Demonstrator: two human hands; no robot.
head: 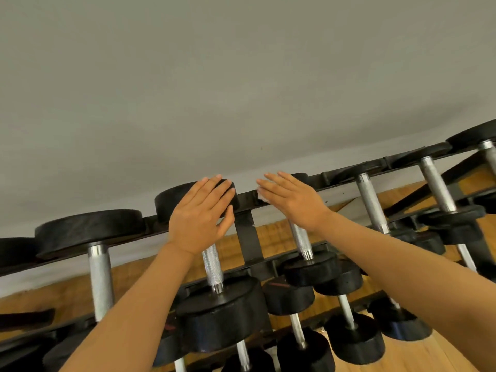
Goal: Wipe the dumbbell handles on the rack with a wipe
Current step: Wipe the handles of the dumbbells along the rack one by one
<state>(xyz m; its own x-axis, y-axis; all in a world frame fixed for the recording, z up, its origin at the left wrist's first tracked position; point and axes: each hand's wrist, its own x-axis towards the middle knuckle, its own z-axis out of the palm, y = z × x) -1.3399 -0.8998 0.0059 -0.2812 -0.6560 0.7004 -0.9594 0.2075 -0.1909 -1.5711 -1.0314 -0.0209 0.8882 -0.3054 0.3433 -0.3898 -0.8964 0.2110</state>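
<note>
Both hands up at the top tier of the black steel dumbbell rack (245, 234); left hand (200, 218) lies flat, fingers straight, on the far black round rubber head (171, 200) of the dumbbell at 11 o'clock of frame centre-bottom, gripping nothing; right hand (291, 201) is also flat, fingers extended, at 1 o'clock from the left; a scrap of white crumpled wipe (261, 196) shows under its fingers against the rack's top rail, so it looks pressed under the palm rather than pinched; can't tell more, mostly hidden.

Knurled chrome handle (212, 267) below the left hand and the thinner knurled chrome handle (302, 241) below the right wrist are both bare, neither touched; more handles run off toward 2 o'clock and 9 o'clock.

Judgement: between handles, wipe being repositioned; actual wiping not in contact now.

Next move needs: right hand drops toward 6 o'clock, curls wipe round the handle, strokes along its length; left steadies the head so the dumbbell doesn't roll in its cradle.
</note>
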